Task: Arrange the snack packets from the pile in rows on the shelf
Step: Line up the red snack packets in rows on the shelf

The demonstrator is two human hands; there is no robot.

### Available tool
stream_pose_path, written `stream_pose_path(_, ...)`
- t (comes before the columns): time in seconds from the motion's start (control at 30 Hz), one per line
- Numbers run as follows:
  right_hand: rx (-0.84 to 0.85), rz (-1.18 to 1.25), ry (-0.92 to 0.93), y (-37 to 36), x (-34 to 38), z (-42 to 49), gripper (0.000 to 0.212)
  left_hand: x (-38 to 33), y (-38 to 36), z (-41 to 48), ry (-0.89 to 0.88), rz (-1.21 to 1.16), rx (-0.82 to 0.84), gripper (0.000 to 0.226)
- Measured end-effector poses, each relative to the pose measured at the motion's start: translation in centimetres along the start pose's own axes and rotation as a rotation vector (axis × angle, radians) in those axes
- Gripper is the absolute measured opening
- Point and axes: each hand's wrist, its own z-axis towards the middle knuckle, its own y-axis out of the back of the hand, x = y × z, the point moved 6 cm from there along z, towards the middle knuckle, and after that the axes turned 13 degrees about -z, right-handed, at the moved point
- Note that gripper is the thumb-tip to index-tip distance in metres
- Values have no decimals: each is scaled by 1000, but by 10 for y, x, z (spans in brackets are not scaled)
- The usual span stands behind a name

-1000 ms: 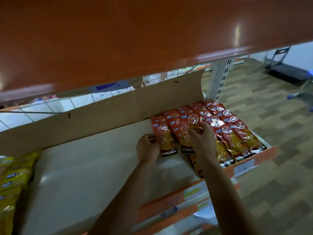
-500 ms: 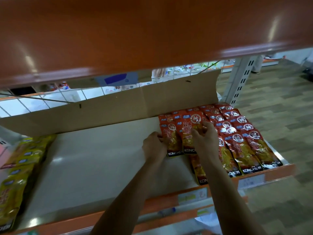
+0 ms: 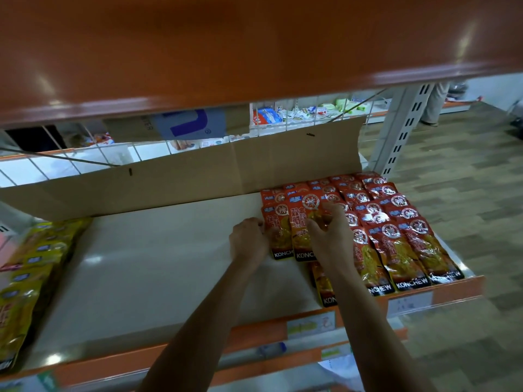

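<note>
A: What's on the shelf (image 3: 147, 278)?
B: Red packets (image 3: 396, 244) in rows, right of the right hand (image 3: 329, 239), "KONCHEW" along the bottoms.
A: The hands?
B: Left hand (image 3: 249, 241) pinches the edge of the end packet (image 3: 278, 239); right grips the next packet (image 3: 301, 233). Yellow packets (image 3: 31, 264) far left.

Head view, downward, close over shelf (image 3: 147, 267).

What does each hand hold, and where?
The left hand pinches the left edge of a red KONCHEW packet; the right hand grips the neighbouring packet at its middle.
</note>
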Motion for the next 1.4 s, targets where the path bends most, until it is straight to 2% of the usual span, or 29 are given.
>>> stream_pose_path(0.1,10,-13,20,-3,3,-2,43,-12,10,-6,-98,-133,-76,35)
stream_pose_path(0.17,18,-7,35,-6,7,-3,43,-23,9,-12,-135,-305,-10,34)
stream_pose_path(0.3,14,-83,76,-11,16,-5,43,-30,2,-17,-70,-544,137,35)
stream_pose_path(0.4,-21,-225,174,-8,24,-5,35,-19,3,-16,15,-639,107,36)
stream_pose_path(0.5,-59,-344,218,-4,23,-4,38,-1,9,-14,98,-718,36,31)
stream_pose_path(0.77,12,-571,244,-11,9,2,37,13,5,-22,96,-551,53,37)
stream_pose_path(1.2,38,-603,232,-15,4,3,38,-4,0,-28,-53,-136,38,45)
stream_pose_path(1.4,-1,-590,258,-16,11,-1,37,-3,3,-26,-59,-59,53,44)
